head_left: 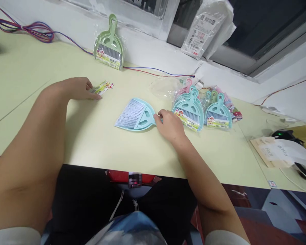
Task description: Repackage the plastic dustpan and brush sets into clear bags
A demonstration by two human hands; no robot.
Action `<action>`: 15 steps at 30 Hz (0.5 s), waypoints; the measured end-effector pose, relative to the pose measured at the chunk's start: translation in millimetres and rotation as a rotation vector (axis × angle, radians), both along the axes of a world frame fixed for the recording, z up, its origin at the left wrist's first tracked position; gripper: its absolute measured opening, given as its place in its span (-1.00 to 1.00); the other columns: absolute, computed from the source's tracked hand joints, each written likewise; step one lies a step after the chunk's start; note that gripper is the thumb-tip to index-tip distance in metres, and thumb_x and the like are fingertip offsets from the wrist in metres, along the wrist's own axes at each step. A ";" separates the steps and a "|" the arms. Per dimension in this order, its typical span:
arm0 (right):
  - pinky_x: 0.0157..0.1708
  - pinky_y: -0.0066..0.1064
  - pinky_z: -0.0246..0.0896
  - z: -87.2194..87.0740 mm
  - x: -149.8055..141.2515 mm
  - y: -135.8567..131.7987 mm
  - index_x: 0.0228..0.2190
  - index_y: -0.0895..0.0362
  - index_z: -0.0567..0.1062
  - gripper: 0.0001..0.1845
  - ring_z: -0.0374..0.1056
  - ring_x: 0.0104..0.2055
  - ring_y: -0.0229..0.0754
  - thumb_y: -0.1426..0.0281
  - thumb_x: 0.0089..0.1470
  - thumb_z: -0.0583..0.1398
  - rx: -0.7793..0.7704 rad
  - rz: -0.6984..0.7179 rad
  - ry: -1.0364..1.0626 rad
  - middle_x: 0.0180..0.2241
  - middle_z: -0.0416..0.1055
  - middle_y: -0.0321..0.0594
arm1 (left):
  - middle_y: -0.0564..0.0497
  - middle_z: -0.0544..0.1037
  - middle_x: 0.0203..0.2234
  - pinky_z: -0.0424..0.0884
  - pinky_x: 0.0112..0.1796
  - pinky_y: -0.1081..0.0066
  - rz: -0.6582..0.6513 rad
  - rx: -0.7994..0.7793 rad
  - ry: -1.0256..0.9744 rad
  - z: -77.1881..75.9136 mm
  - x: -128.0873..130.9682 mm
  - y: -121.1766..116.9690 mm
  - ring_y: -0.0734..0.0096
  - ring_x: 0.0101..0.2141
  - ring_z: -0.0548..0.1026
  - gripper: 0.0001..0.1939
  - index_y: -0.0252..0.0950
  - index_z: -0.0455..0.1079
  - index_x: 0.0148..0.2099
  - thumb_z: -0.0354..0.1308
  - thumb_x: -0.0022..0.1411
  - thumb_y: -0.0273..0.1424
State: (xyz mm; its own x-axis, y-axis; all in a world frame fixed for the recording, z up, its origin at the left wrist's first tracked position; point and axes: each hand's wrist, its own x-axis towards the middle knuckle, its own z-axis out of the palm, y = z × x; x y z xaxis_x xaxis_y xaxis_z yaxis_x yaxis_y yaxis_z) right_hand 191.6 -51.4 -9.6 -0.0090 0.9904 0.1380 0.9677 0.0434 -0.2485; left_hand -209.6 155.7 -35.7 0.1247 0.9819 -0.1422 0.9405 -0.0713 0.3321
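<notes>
A light-blue dustpan and brush set lies on the table, its pale bristles pointing left. My right hand is closed around its handle, which is mostly hidden by the fingers. Farther left, my left hand has its thumb and fingers at the near end of a colourful printed label card. Part of that card is covered by the hand. Just beyond my right hand are bagged blue dustpan sets with similar labels, and another bagged blue set lies to their right.
A bagged green dustpan set leans against the back wall. Red and blue cables run along it. A clear plastic bag lies near the pile. On the sill stands a white package. At right are a paper packet and a black device.
</notes>
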 end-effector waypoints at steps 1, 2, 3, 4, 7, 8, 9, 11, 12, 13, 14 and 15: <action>-0.17 -0.22 0.24 1.6 -1.7 -2.3 -0.08 0.14 0.60 -0.65 0.52 -0.05 0.10 0.22 0.46 0.09 0.029 -0.012 -0.040 -0.09 0.63 0.01 | 0.24 0.51 -0.42 0.03 -0.31 0.44 0.009 -0.019 0.033 1.0 -0.6 0.0 0.51 -0.37 0.29 0.03 -0.39 0.52 0.21 0.55 -0.14 0.22; -0.17 -0.22 0.24 2.7 -3.0 -4.2 -0.07 0.15 0.60 -0.65 0.52 -0.04 0.11 0.23 0.46 0.09 0.060 -0.022 -0.070 -0.08 0.62 0.02 | 0.23 0.52 -0.40 0.04 -0.31 0.43 0.010 -0.037 0.068 2.5 -0.2 -0.5 0.50 -0.37 0.30 0.04 -0.38 0.53 0.21 0.54 -0.13 0.24; -0.18 -0.22 0.24 3.4 -4.0 -5.6 -0.06 0.16 0.59 -0.65 0.52 -0.04 0.11 0.23 0.46 0.09 0.091 -0.028 -0.089 -0.07 0.61 0.03 | 0.22 0.53 -0.40 0.04 -0.31 0.43 0.000 -0.053 0.099 4.4 0.8 -1.4 0.49 -0.37 0.31 0.02 -0.38 0.54 0.19 0.51 -0.12 0.27; -0.18 -0.22 0.24 3.7 -4.4 -6.6 -0.05 0.16 0.59 -0.65 0.51 -0.03 0.11 0.24 0.46 0.08 0.120 -0.031 -0.098 -0.07 0.61 0.03 | 0.21 0.54 -0.40 0.04 -0.31 0.43 -0.015 -0.063 0.121 6.4 2.4 -2.6 0.48 -0.37 0.31 -0.01 -0.37 0.57 0.16 0.47 -0.10 0.30; -0.15 -0.21 0.25 2.7 -3.7 -7.0 -0.04 0.16 0.58 -0.65 0.50 -0.01 0.12 0.25 0.45 0.07 0.187 -0.032 -0.074 -0.05 0.60 0.03 | 0.20 0.52 -0.43 0.04 -0.32 0.42 -0.060 -0.078 0.137 12.5 8.5 -8.0 0.46 -0.37 0.29 -0.09 -0.34 0.61 0.05 0.42 -0.05 0.32; -0.13 -0.20 0.26 2.1 -3.0 -6.7 -0.03 0.16 0.57 -0.65 0.49 0.00 0.13 0.25 0.45 0.07 0.204 -0.028 -0.047 -0.05 0.59 0.04 | 0.20 0.51 -0.45 0.04 -0.32 0.41 -0.070 -0.082 0.128 14.6 11.0 -10.8 0.46 -0.37 0.28 -0.13 -0.33 0.62 0.02 0.43 -0.04 0.31; -0.09 -0.18 0.27 1.6 -2.5 -6.4 -0.02 0.15 0.57 -0.65 0.48 0.02 0.13 0.26 0.44 0.07 0.220 -0.020 -0.007 -0.04 0.59 0.04 | 0.20 0.49 -0.48 0.04 -0.32 0.40 -0.071 -0.066 0.101 17.0 14.0 -14.4 0.45 -0.37 0.27 -0.18 -0.32 0.62 -0.03 0.43 -0.03 0.30; 0.01 -0.11 0.27 1.5 -2.3 -6.1 -0.01 0.14 0.56 -0.66 0.46 0.04 0.14 0.25 0.42 0.08 0.250 0.010 0.116 -0.04 0.58 0.05 | 0.20 0.48 -0.52 0.05 -0.31 0.38 -0.050 -0.019 -0.009 22.4 22.7 -24.0 0.45 -0.36 0.26 -0.27 -0.28 0.61 -0.12 0.43 0.02 0.28; 0.06 -0.07 0.27 2.2 -2.8 -6.2 -0.01 0.13 0.55 -0.67 0.45 0.04 0.13 0.24 0.41 0.09 0.263 0.029 0.199 -0.04 0.58 0.05 | 0.19 0.47 -0.52 0.05 -0.31 0.37 -0.013 0.045 -0.104 25.5 29.2 -30.1 0.45 -0.36 0.25 -0.30 -0.26 0.61 -0.16 0.41 0.05 0.30; 0.09 -0.05 0.27 3.3 -3.7 -6.4 0.00 0.11 0.54 -0.68 0.45 0.03 0.11 0.22 0.40 0.11 0.274 0.048 0.296 -0.05 0.58 0.02 | 0.19 0.50 -0.50 0.08 -0.30 0.36 -0.002 0.054 -0.207 28.7 37.5 -36.9 0.45 -0.35 0.27 -0.31 -0.25 0.61 -0.13 0.39 0.08 0.30; 0.10 -0.05 0.29 4.9 -5.1 -6.7 0.02 0.08 0.53 -0.68 0.45 0.01 0.08 0.20 0.38 0.13 0.279 0.061 0.407 -0.05 0.59 -0.01 | 0.18 0.51 -0.50 0.10 -0.30 0.35 0.002 0.055 -0.301 31.9 47.7 -44.3 0.45 -0.35 0.29 -0.30 -0.25 0.62 -0.12 0.39 0.09 0.31; 0.08 -0.07 0.33 6.9 -6.6 -7.0 0.04 0.04 0.51 -0.67 0.46 -0.01 0.04 0.16 0.36 0.17 0.277 0.063 0.530 -0.06 0.59 -0.05 | 0.17 0.52 -0.50 0.11 -0.31 0.36 -0.028 0.057 -0.407 34.7 60.0 -52.2 0.46 -0.36 0.29 -0.31 -0.26 0.62 -0.10 0.38 0.13 0.29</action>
